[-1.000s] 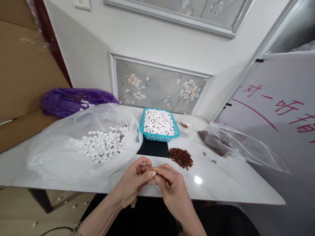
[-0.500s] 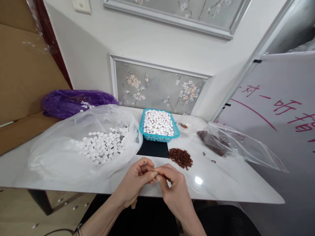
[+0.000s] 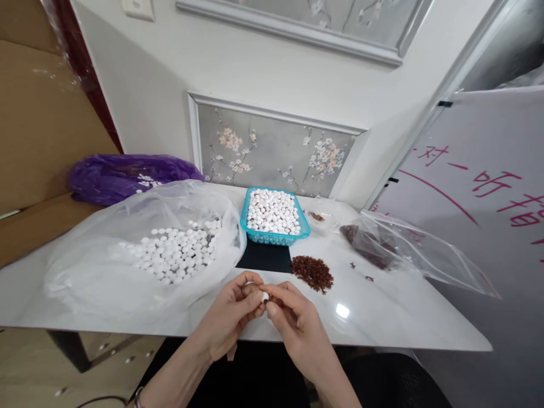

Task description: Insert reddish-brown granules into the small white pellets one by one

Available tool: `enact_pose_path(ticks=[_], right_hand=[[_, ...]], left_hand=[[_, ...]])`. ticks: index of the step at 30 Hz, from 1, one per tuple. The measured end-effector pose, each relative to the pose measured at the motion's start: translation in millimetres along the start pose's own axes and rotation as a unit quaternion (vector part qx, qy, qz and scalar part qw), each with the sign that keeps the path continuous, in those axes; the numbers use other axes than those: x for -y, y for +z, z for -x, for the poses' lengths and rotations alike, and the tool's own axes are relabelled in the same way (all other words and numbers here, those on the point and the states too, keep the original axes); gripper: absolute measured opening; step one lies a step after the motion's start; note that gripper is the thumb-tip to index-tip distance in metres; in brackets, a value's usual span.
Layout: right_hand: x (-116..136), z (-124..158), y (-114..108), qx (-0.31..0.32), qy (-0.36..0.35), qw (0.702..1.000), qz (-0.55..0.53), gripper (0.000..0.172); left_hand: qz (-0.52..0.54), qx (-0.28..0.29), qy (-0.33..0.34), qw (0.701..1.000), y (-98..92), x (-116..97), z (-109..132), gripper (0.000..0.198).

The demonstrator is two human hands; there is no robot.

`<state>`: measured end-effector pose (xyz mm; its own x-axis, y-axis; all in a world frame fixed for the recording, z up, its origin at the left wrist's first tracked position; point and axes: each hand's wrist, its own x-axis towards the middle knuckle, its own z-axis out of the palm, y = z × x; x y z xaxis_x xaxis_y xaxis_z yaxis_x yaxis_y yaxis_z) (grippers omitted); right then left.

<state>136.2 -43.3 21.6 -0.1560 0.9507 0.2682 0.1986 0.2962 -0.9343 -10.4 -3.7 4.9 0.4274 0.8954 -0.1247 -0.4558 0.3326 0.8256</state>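
Note:
My left hand [image 3: 238,309] pinches a small white ball [image 3: 266,296] between thumb and fingertips, just above the table's front edge. A tiny dark brown piece [image 3: 267,302] shows at the lower side of that ball. Close against it, my right hand [image 3: 295,323] has thumb and index finger drawn together at the brown piece. Beyond my right hand lies a loose pile of small reddish-brown star-shaped pieces [image 3: 312,273]. Behind both hands, a blue plastic basket [image 3: 304,229] is full of white balls with brown bits among them.
To the left, a large clear plastic bag [image 3: 97,255] holds many white balls. A purple bag [image 3: 102,175] lies behind it. On the right is a zip bag [image 3: 425,249] with brown pieces inside. A black mat [image 3: 267,258] lies under the basket. Several balls are on the floor.
My fingertips have parted slightly, and the white ball with its brown piece now shows between them. The basket, pile and bags stay in place.

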Motion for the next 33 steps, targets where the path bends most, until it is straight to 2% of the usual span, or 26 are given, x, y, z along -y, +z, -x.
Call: enact_pose_path(ticks=[13, 18, 22, 25, 27, 29, 33], right_hand=[[-2.6, -0.2, 0.6, -0.029, -0.026, 0.999, 0.035, 0.024], [-2.0, -2.6, 1.7, -0.038, -0.05, 0.996, 0.063, 0.023], [-5.7, -23.2, -8.7, -0.061, -0.072, 0.987, 0.127, 0.014], [-11.1, -53.9, -25.6, -0.104, -0.097, 0.962, 0.234, 0.015], [-15.5, -78.3, -37.1, -0.135, -0.095, 0.922, 0.351, 0.019], [-20.7, -101.6, -46.4, -0.147, -0.088, 0.909, 0.379, 0.021], [-32.6, -131.7, -57.0, -0.169, -0.063, 0.886, 0.426, 0.024]], left_hand=[[-0.036, 0.024, 0.015, 0.999, 4.4, -1.1, 0.9, 0.025], [-0.061, 0.003, 0.03, 0.998, 5.1, 0.8, 2.1, 0.021], [-0.092, -0.042, 0.062, 0.993, 10.8, -2.1, 9.8, 0.019], [-0.144, -0.044, 0.083, 0.985, 14.0, -9.9, 20.2, 0.021], [-0.194, -0.044, 0.109, 0.974, 11.6, -19.9, 28.3, 0.019], [-0.266, -0.071, 0.148, 0.95, 4.0, -35.3, 36.8, 0.018], [-0.413, -0.177, 0.226, 0.864, -23.3, -78.6, 54.4, 0.015]])
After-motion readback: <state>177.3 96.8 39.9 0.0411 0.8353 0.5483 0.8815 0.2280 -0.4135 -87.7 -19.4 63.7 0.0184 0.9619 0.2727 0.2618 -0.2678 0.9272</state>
